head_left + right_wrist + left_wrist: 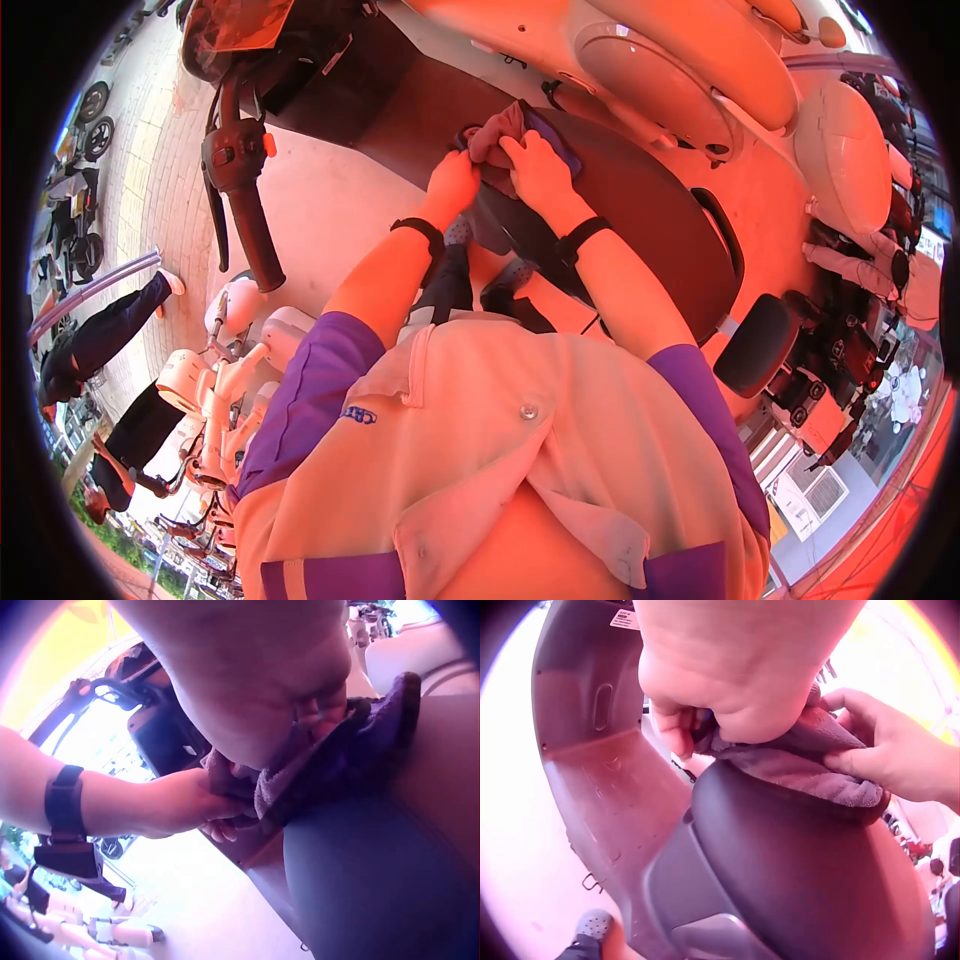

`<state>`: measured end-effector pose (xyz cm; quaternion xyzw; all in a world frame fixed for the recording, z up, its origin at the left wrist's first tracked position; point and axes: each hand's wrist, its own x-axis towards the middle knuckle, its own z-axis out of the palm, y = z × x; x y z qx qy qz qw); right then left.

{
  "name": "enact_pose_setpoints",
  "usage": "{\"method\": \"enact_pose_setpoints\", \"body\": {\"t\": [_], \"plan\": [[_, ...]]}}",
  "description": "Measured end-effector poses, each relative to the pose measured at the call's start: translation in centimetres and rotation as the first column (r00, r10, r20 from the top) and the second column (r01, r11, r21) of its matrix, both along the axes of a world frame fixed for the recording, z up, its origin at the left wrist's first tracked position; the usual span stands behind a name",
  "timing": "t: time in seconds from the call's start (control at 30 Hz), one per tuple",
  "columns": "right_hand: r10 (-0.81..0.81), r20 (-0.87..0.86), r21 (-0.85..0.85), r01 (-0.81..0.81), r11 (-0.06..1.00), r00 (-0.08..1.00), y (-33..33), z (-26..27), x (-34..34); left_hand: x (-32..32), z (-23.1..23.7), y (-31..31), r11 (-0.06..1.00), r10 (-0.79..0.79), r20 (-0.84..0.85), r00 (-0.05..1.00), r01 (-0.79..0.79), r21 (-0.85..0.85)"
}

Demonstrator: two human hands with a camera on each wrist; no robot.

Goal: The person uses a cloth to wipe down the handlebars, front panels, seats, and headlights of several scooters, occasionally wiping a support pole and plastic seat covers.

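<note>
Both hands grip a greyish-purple cloth [497, 137] at the front end of a dark scooter seat [640, 220]. My left hand [453, 185] has its fingers curled into the near left part of the cloth. On the other side, my right hand [543, 172] pinches a fold between thumb and fingers. The left wrist view shows the cloth [802, 769] bunched along the seat's front edge, its fuzzy face folded outward. In the right wrist view, a dark flap of the cloth [352, 761] spreads over the seat [360, 862]; the right fingertips are partly hidden in its folds.
The scooter's handlebar grip [258, 240] stands to the left, above the footboard [615, 795]. A pale scooter [650, 75] is parked close along the far side. Behind the seat is a dark backrest [758, 345]. Other scooters and people are at the left.
</note>
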<state>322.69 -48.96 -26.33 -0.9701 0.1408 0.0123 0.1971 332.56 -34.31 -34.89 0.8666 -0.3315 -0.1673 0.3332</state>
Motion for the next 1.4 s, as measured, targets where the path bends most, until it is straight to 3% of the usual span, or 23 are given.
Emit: {"method": "enact_pose_setpoints", "body": {"t": [0.13,0.2,0.27,0.37,0.47,0.5,0.57,0.63,0.7,0.77,0.9,1.0,1.1,1.2,1.27,1.3,1.4], "plan": [[-0.090,0.003,0.069,0.090,0.994,0.996,-1.1,0.4,-5.3,-5.8,3.3,-0.9,0.959,-0.256,-0.143,0.956,0.269,0.085],[-0.173,-0.038,0.048,0.174,0.984,0.984,-1.7,0.5,-10.5,-9.2,4.4,-1.5,0.802,-0.580,-0.215,0.785,0.598,0.019],[-0.300,-0.142,-0.054,0.296,0.954,0.943,-2.6,0.8,-15.7,-11.3,6.3,-2.9,0.488,-0.870,-0.098,0.483,0.872,-0.041],[-0.560,-0.095,-0.171,0.540,0.824,0.823,-2.7,0.3,-21.9,-11.5,7.5,-5.7,0.459,-0.888,0.037,0.459,0.889,-0.008],[-0.627,-0.096,-0.237,0.594,0.769,0.773,-1.5,-0.9,-20.0,-7.5,7.4,-6.7,0.664,-0.743,-0.029,0.669,0.742,0.089],[-0.618,-0.098,-0.182,0.596,0.782,0.780,-1.2,-1.0,-17.7,-6.5,7.4,-6.2,0.741,-0.663,-0.045,0.747,0.664,0.098],[-0.542,-0.140,-0.024,0.544,0.839,0.829,-1.8,-1.9,-13.2,-4.5,6.4,-4.7,0.874,-0.468,-0.093,0.879,0.475,0.098],[-0.479,-0.033,0.265,0.470,0.842,0.877,-3.2,-2.3,-9.0,-3.8,6.9,-2.3,0.949,-0.299,-0.109,0.948,0.307,0.070],[-0.468,0.118,0.589,0.318,0.743,0.876,-4.6,-2.9,-5.2,-4.1,10.4,-1.2,0.978,-0.198,-0.033,0.980,0.196,-0.067],[-0.508,0.157,0.778,0.211,0.592,0.847,-3.6,0.4,-3.0,-4.4,15.8,-0.2,0.975,-0.130,0.011,0.991,0.130,-0.183],[-0.561,0.110,0.990,-0.042,0.133,0.820,0.1,6.7,-0.4,-4.0,25.0,2.6,0.937,-0.105,0.165,0.981,0.154,-0.315],[-0.554,0.133,0.991,-0.102,0.087,0.822,3.9,11.2,0.4,-2.3,28.8,6.1,0.927,-0.092,0.281,0.955,0.185,-0.326],[-0.519,0.256,0.962,-0.159,0.224,0.815,6.8,15.0,1.6,-0.2,31.4,10.8,0.914,-0.025,0.265,0.964,0.130,-0.384],[-0.403,0.520,0.755,-0.184,0.630,0.753,10.9,18.4,4.3,3.0,33.1,16.3,0.894,0.074,0.269,0.960,0.056,-0.444],[-0.188,0.691,0.473,-0.240,0.848,0.698,14.9,21.8,7.1,6.6,33.5,20.0,0.897,0.102,0.354,0.930,0.068,-0.436],[-0.063,0.741,0.306,-0.252,0.918,0.669,17.0,22.8,8.6,8.8,33.1,21.7,0.896,0.138,0.325,0.936,0.022,-0.444],[0.085,0.611,0.193,-0.252,0.948,0.787,23.5,22.8,12.6,14.2,29.9,25.5,0.885,0.042,0.013,0.999,-0.031,-0.464]]}}
